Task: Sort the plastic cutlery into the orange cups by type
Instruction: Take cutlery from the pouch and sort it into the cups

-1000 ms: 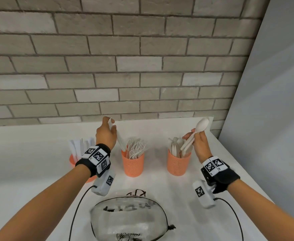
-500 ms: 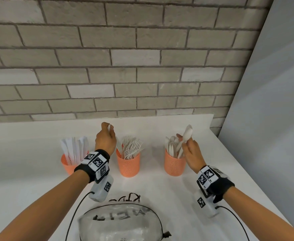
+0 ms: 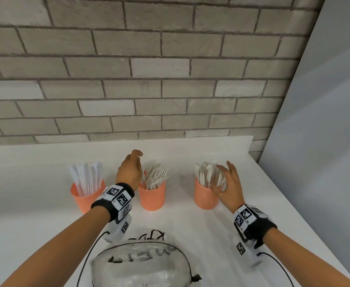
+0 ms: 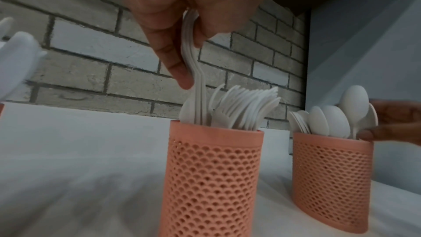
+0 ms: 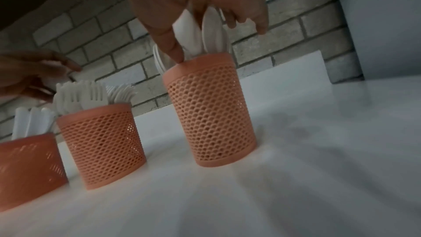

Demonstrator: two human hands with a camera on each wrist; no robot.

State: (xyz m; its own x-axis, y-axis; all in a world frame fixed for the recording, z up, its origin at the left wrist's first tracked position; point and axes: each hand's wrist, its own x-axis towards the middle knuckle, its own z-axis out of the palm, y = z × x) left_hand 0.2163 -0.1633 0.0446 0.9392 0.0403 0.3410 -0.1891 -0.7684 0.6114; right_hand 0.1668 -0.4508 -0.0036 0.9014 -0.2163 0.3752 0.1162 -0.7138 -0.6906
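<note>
Head view: three orange cups stand in a row on the white bench (image 3: 45,235): knife cup (image 3: 85,196) at 9 o'clock, fork cup (image 3: 151,196) at centre, spoon cup (image 3: 205,196) at 3 o'clock. Left hand (image 3: 129,172) hangs over the fork cup; right hand (image 3: 227,183), fingers spread, holds nothing beside the spoons (image 3: 206,175).

Left wrist view: thumb and fingers pinch a fork (image 4: 193,71) standing in its cup.

Right wrist view: loose fingers (image 5: 169,42) brush the spoon cup's rim.
</note>
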